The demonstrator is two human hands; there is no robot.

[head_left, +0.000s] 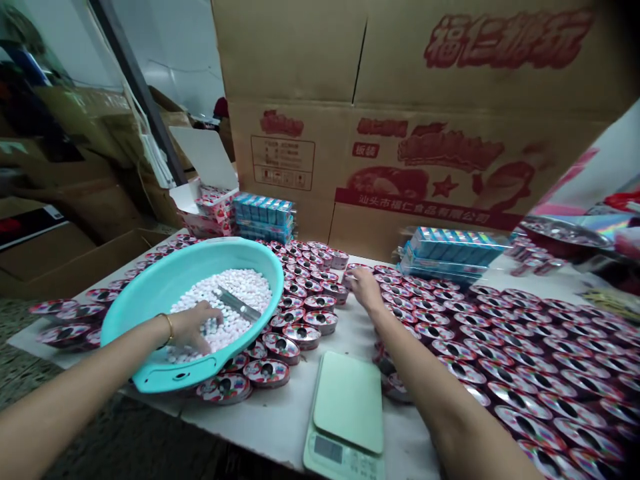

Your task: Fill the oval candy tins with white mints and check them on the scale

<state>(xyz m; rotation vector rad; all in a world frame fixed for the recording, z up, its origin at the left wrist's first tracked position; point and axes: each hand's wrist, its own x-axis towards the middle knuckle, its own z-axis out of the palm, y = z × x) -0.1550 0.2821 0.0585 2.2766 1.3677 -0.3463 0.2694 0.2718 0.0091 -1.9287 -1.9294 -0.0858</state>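
Note:
My left hand (195, 327) reaches into a turquoise basin (145, 303), its fingers apart and touching small white pellets (250, 283). A flat metal strip (237, 303) lies on the pellets just beyond the fingers. At the middle of the table my right hand (365, 287) has its fingers closed on a small oval container (356, 267) at the edge of a group; the fingertips are partly hidden. Many similar red-and-white oval containers (300, 333), each with a dark hole on top, stand around both hands. A pale green digital scale (347, 403) sits between my forearms.
A large printed cardboard sheet (300, 80) stands behind the table. In front of it are wrapped stacks of blue boxes (450, 253) and an open white-lidded carton (205, 160). More oval containers (525, 373) fill the right side. A metal bowl (565, 230) stands far right.

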